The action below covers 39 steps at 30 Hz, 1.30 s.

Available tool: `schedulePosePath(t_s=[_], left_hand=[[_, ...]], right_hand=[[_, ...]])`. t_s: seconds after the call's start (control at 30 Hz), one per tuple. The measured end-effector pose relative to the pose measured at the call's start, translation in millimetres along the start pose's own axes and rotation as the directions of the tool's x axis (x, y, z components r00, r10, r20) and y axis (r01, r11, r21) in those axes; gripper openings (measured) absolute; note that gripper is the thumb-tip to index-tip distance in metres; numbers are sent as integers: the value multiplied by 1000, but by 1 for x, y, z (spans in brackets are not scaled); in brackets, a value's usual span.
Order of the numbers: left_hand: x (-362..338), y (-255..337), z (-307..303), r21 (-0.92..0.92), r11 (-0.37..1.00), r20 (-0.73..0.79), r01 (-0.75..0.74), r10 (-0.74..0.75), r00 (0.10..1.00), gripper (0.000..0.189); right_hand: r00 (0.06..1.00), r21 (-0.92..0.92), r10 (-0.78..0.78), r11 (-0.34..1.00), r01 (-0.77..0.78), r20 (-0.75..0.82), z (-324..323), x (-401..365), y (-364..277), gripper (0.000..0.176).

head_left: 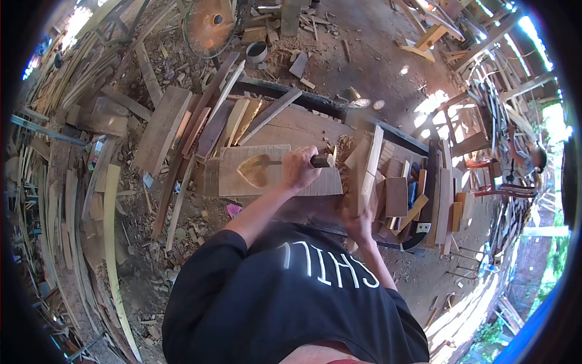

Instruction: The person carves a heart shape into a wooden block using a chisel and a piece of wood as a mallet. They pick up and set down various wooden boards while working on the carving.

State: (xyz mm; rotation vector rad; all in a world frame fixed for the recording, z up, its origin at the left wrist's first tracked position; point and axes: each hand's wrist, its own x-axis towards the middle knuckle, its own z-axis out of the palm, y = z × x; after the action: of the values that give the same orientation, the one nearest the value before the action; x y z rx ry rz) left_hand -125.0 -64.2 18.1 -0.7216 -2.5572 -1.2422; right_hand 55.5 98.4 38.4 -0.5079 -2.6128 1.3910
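Note:
My left hand (300, 170) is wrapped around a chisel, whose dark handle (321, 161) sticks out to the right of the fist. The chisel's thin blade points left into a heart-shaped hollow (254, 171) in a pale wooden board (312, 182), which lies flat on the workbench. At the right, my right hand (357, 223), slightly blurred, grips the lower end of a long wooden bar (370, 170). This bar is held upright in view, apart from the chisel handle. Wood shavings (345, 145) lie between board and bar.
Several planks and offcuts (233, 121) are piled left and behind the board. More wooden blocks (397, 197) crowd the bench's right end. A round fan (210, 27) and a bucket (256, 52) stand beyond. Another person (524, 159) sits far right. Scraps litter the floor.

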Motion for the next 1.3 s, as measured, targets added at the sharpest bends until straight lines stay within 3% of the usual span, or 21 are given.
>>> schedulePosePath(t_s=[0.03, 0.07, 0.17, 0.2, 0.3, 0.5, 0.63, 0.7, 0.73, 0.77, 0.83, 0.9, 0.97, 1.0, 1.03, 1.23, 1.27, 1.3], left_hand=[[-5, -7, 2, 0, 1000, 0, -6, 6, 1000, 9], [-12, -17, 5, 44, 999, 8, 14, -14, 1000, 8], [-11, -23, 5, 72, 997, 10, 1, -2, 1000, 9], [-17, -20, 4, 47, 998, 29, -33, 31, 999, 11], [-23, 3, 10, -47, 993, 40, -111, 112, 993, 15], [-29, 32, 1, -138, 984, 170, -116, 139, 976, 20], [-25, 30, -10, -145, 983, 127, -109, 128, 984, 22], [-21, 24, -14, -204, 975, 25, -90, 97, 995, 23], [-20, 21, -15, -204, 975, 26, -89, 96, 995, 23], [-20, 19, -15, -162, 984, 39, -71, 78, 996, 22], [-18, 17, -14, -120, 991, 50, -55, 61, 997, 21], [-16, 18, -11, -120, 993, 57, -21, 28, 998, 20], [-17, 20, -10, -114, 992, 46, -44, 50, 998, 19], [-17, 21, -8, -105, 992, 32, -62, 66, 997, 18], [-14, 20, -7, -103, 993, 21, -65, 68, 997, 18], [-19, 20, -1, -117, 991, 52, -66, 73, 996, 16], [-20, 16, 2, -81, 995, 88, -51, 59, 994, 16], [-20, 15, 1, -45, 998, 124, -37, 42, 991, 17]], right_hand=[[993, -141, -27, 989, 44, 117, 5, 1, 10, 30], [987, -186, 38, 982, -8, 157, 4, 0, 20, 35], [992, -132, 66, 990, -52, 106, -14, -5, 26, 44], [994, -30, 86, 996, -84, 74, -19, -7, 15, 47], [991, -5, 129, 992, -129, 34, -30, -12, 0, 43], [990, -25, 140, 990, -139, 36, -31, -22, 11, 46], [996, -74, 90, 993, -89, 14, -36, -24, 2, 45], [993, 64, 42, 997, -35, -111, -42, -24, -3, 41], [985, 84, 122, 990, -112, -125, -49, -24, -16, 41], [985, 83, 122, 990, -113, -124, -50, -23, -13, 41], [958, -22, -21, 1000, 15, -287, -51, -20, -10, 39], [957, 61, 25, 998, -8, -288, -39, -25, -4, 40], [987, -194, -114, 972, 135, 112, -27, -28, 18, 39], [991, -136, -40, 989, 57, 127, -29, -32, 8, 36], [991, -138, -51, 988, 68, 127, -30, -26, 9, 36], [940, -104, -268, 962, 252, -209, -32, -30, 24, 34], [994, -110, -105, 989, 102, -30, -31, -32, 20, 38], [987, -141, 70, 989, -49, 148, -31, -33, 7, 41]])
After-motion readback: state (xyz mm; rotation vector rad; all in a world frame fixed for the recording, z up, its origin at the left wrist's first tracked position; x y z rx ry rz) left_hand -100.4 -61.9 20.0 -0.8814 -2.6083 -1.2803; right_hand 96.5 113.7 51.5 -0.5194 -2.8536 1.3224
